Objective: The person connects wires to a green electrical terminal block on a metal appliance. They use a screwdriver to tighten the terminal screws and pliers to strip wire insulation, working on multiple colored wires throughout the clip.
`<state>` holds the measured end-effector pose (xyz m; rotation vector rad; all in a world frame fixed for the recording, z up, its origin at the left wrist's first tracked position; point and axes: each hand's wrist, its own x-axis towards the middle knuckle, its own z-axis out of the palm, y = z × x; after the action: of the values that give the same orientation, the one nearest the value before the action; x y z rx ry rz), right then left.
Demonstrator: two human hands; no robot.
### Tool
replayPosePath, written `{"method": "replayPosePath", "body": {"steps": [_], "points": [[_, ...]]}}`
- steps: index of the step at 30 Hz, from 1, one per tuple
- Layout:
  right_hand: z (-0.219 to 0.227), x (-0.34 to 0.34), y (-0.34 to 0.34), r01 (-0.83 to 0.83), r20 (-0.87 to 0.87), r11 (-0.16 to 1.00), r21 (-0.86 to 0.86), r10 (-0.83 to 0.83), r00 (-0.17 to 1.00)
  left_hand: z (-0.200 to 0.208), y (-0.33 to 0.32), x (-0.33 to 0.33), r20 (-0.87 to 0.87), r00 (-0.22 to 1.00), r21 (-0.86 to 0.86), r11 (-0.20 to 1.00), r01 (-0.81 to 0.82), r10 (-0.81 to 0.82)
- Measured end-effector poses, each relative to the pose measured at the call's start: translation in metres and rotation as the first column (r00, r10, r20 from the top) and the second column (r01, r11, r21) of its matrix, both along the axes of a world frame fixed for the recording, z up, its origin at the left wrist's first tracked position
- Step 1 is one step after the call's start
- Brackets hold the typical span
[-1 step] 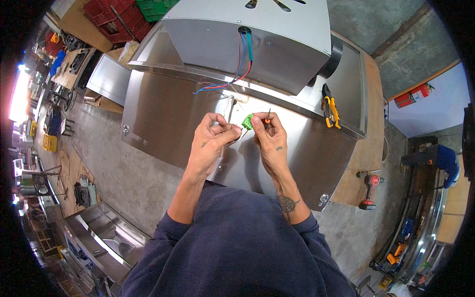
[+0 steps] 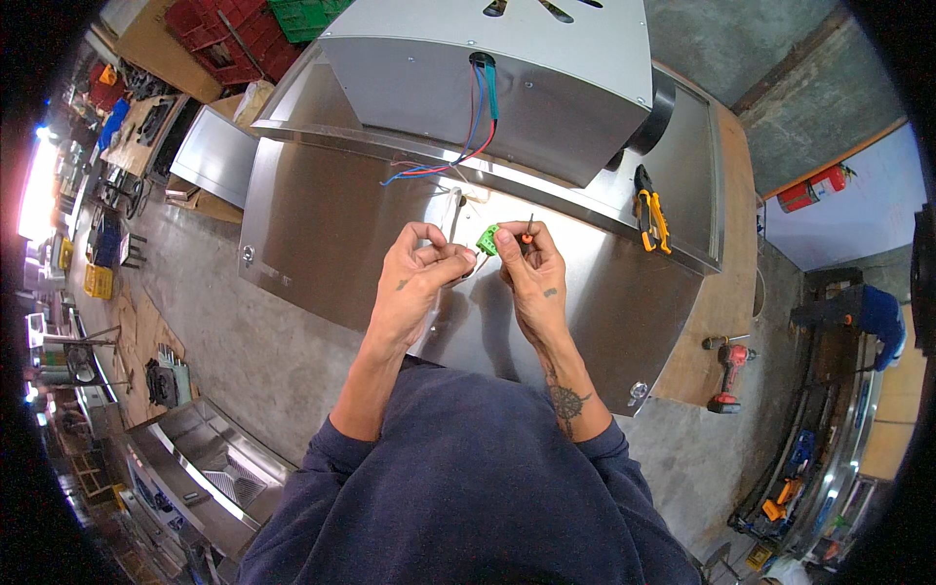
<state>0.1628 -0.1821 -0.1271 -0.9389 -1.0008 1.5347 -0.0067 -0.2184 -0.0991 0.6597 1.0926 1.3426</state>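
Between thumb and fingers, my right hand (image 2: 534, 285) grips a green terminal block (image 2: 487, 241). A small screwdriver (image 2: 527, 237), with a thin dark shaft and an orange-red part, is tucked in the same hand's fingers. My left hand (image 2: 413, 285) is closed in a pinch on a thin wire (image 2: 482, 263) just beside the block; whether the wire's end sits inside it I cannot tell. Behind the left fingers a white cable (image 2: 451, 211) rises from the stainless steel panel (image 2: 322, 219) under both hands. Loose blue and red wires (image 2: 429, 172) hang from the metal box beyond.
A large metal box (image 2: 458, 107) stands at the far side of the panel. Yellow-handled pliers (image 2: 651, 216) lie at the right. A red cordless drill (image 2: 731, 375) rests on the wooden board's right edge. Red crates (image 2: 219, 39) are at the far left, and a fire extinguisher (image 2: 817, 188) at the right.
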Motion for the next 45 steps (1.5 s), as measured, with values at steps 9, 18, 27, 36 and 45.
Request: {"method": "replayPosePath", "body": {"steps": [9, 18, 27, 36, 45], "points": [[0.002, -0.002, 0.006, 0.003, 0.021, 1.000, 0.021, -0.003, 1.000, 0.001, 0.006, 0.000, -0.002, 1.000, -0.001, 1.000, 0.001, -0.001], [0.002, -0.001, 0.006, 0.011, 0.097, 0.995, 0.095, -0.020, 0.995, -0.004, 0.008, 0.002, -0.018, 1.000, 0.016, 1.000, -0.009, 0.010], [0.003, 0.000, 0.008, 0.046, 0.180, 0.987, 0.154, -0.073, 0.981, -0.003, 0.004, 0.009, 0.009, 1.000, 0.100, 0.995, -0.029, 0.028], [0.003, -0.004, 0.008, 0.074, 0.160, 0.989, 0.124, -0.093, 0.983, -0.010, 0.002, 0.019, 0.038, 0.992, 0.216, 0.969, -0.122, 0.117], [0.001, -0.006, 0.008, 0.093, 0.150, 0.987, 0.129, -0.113, 0.982, -0.013, 0.002, 0.021, 0.043, 0.994, 0.203, 0.973, -0.106, 0.099]]}}
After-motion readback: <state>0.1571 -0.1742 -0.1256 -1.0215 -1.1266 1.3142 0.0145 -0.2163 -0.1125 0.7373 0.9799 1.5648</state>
